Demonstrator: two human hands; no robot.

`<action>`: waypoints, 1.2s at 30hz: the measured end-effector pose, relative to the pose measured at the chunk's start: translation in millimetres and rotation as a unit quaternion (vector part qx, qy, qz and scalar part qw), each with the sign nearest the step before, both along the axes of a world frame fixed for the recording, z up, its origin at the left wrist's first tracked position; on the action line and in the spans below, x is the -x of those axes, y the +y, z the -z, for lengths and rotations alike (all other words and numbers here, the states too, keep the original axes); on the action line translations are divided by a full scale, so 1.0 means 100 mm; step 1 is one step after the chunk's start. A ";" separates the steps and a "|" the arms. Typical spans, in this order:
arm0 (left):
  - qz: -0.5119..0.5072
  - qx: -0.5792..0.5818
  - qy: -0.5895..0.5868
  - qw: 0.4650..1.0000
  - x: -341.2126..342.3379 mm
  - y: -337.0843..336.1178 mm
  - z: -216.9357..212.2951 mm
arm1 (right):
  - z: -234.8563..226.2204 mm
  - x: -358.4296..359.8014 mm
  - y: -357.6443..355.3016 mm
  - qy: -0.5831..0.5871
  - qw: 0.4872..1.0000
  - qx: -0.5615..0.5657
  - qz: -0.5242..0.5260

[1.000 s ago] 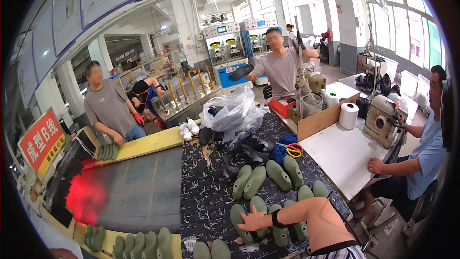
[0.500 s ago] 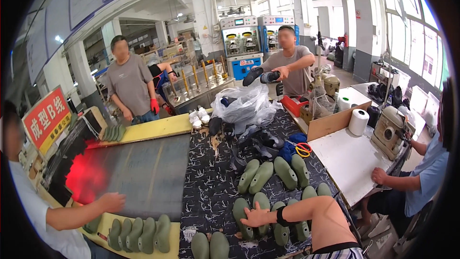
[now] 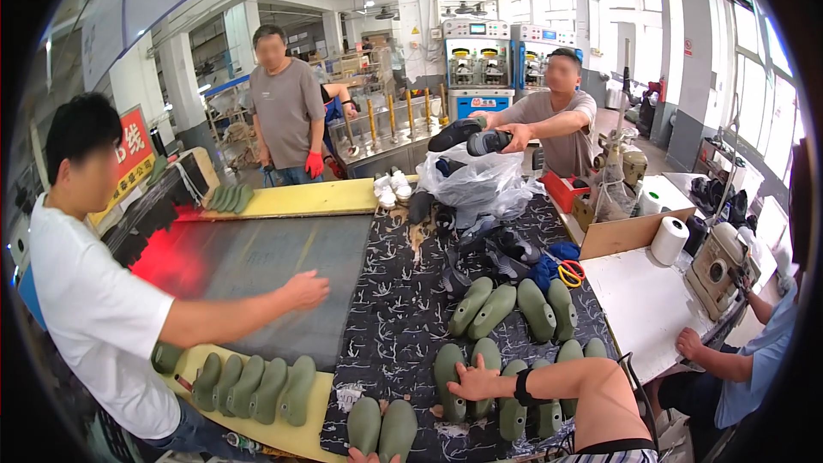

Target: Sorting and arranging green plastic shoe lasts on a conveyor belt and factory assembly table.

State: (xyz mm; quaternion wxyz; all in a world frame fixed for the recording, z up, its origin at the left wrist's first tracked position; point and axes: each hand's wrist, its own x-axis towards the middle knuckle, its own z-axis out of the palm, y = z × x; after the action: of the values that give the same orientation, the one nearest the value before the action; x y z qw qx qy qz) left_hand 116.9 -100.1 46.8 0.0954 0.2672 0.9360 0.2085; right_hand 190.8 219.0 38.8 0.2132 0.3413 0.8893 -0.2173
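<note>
My right hand (image 3: pixel 473 379) reaches in from the lower right, a black band on its wrist. Its fingers are spread over a pair of green shoe lasts (image 3: pixel 449 364) on the dark patterned tabletop (image 3: pixel 377 313), touching them from above. At the bottom edge, fingertips of my left hand (image 3: pixel 362 457) show by the near ends of another pair of green lasts (image 3: pixel 398 430); the rest of that hand is out of view. More lasts (image 3: pixel 514 407) lie to the right of my right hand, partly behind my forearm. Two further pairs (image 3: pixel 493 310) lie beyond it.
A co-worker (image 3: pixel 94 274) at left extends an arm over the grey conveyor belt (image 3: pixel 266 274). Lasts (image 3: pixel 268 390) line its yellow edge. Another person (image 3: pixel 561 120) across holds dark shoes (image 3: pixel 489 141) above a plastic bag (image 3: pixel 489 184). Scissors (image 3: pixel 571 273) lie beside dark uppers. A sewing machine (image 3: pixel 718 273) stands right.
The view has swung left. The co-worker at left has leaned in, the arm further over the belt. My left fingertips have come into view. My right hand stays on the same lasts.
</note>
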 end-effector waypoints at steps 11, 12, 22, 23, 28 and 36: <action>-0.002 -0.063 0.062 0.996 0.01 0.01 0.07 | -0.06 0.02 -0.01 0.019 1.000 -0.005 0.001; -0.008 -0.059 0.059 0.997 -0.02 0.00 0.08 | -0.04 0.00 -0.02 0.016 1.000 -0.001 -0.005; -0.011 -0.017 -0.003 1.000 0.07 0.01 0.23 | 0.21 0.03 0.08 0.018 0.999 -0.017 -0.022; 0.016 -0.008 0.050 0.999 0.09 0.00 0.29 | 0.19 0.02 0.06 0.017 1.000 -0.015 -0.021; 0.031 -0.007 0.118 0.993 0.07 -0.03 0.26 | 0.10 0.03 0.00 0.024 1.000 -0.013 -0.013; 0.026 -0.016 0.099 0.995 0.08 0.01 0.25 | -0.01 0.02 -0.01 -0.006 1.000 -0.016 -0.010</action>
State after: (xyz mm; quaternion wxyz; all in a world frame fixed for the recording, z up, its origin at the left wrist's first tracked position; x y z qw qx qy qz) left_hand 109.1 -99.5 21.6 0.0037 0.3122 0.9302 0.1930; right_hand 188.4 217.5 40.3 0.2150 0.3367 0.8950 -0.1986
